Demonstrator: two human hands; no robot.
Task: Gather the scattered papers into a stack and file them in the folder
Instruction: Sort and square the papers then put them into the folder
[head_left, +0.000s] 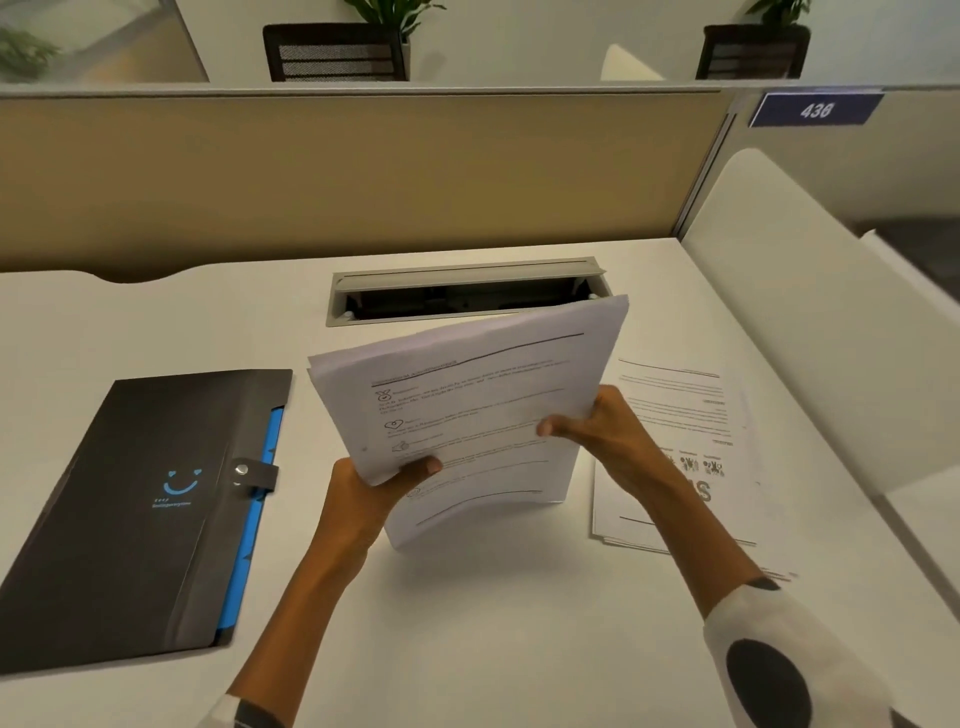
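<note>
Upright paper stack (467, 410); shut black folder (130, 514) leftward.

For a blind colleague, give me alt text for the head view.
Two hands, left and right, hold a stack of papers on edge on a white desk. A closed black folder lies to the left; more papers lie flat to the right.
</note>
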